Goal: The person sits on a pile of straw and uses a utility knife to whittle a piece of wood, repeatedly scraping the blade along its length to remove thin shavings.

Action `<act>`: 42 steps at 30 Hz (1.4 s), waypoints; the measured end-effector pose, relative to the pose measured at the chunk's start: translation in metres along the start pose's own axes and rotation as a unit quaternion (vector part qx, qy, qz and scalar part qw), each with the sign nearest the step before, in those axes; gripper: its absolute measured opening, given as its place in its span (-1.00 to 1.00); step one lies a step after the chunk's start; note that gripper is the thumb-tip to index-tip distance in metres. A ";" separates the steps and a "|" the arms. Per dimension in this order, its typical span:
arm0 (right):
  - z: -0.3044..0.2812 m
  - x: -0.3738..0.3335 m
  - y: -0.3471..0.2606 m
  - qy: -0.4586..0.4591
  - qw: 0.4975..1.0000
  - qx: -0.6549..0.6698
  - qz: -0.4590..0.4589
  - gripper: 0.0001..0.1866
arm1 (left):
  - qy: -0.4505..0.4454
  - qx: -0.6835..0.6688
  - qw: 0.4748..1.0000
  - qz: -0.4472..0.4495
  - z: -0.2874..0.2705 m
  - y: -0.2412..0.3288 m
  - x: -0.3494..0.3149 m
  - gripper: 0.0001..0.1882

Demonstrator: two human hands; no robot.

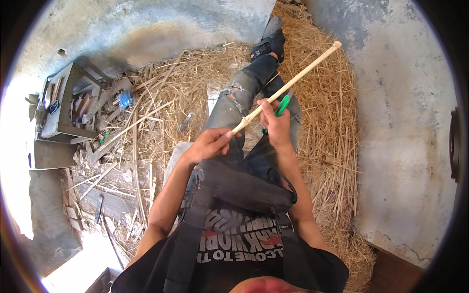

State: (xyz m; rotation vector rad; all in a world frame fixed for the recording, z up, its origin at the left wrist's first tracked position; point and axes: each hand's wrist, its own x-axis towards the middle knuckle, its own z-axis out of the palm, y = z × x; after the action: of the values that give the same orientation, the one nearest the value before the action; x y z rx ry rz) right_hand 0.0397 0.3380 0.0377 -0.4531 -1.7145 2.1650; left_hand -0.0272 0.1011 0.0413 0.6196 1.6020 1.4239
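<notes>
A long pale wooden stick, with a knobby joint near its lower end, slants up to the right over my legs. My left hand is closed round its lower end, thumb on top. Farther along the stick, my right hand is closed, its fingers against the stick. In that same hand is a green-handled tool; its handle sticks out above the fingers, and its working end is hidden, so its kind cannot be told.
Straw and shavings cover the floor around my legs. At left stands a small wooden stand holding slats, beside a crumpled blue plastic thing. Long wood strips lie at left. Concrete walls enclose the space.
</notes>
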 end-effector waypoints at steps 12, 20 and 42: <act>0.009 0.020 -0.041 -0.025 0.998 -0.032 -0.043 -0.65 | 0.023 -0.077 0.995 0.056 0.009 -0.007 0.008 -0.59; 0.021 0.012 -0.031 -0.065 0.998 -0.018 -0.016 -0.69 | 0.136 -0.099 0.983 0.079 0.008 -0.026 0.005 -0.63; 0.002 -0.030 0.038 -0.147 0.944 -0.279 0.098 -0.29 | 0.298 0.231 0.922 0.089 -0.001 -0.068 -0.014 -0.66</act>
State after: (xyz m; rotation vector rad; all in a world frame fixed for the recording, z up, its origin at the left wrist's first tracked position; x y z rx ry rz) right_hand 0.0631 0.3144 0.0019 -0.4721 -2.5645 1.9147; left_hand -0.0091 0.0745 -0.0199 0.6417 2.4644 1.4530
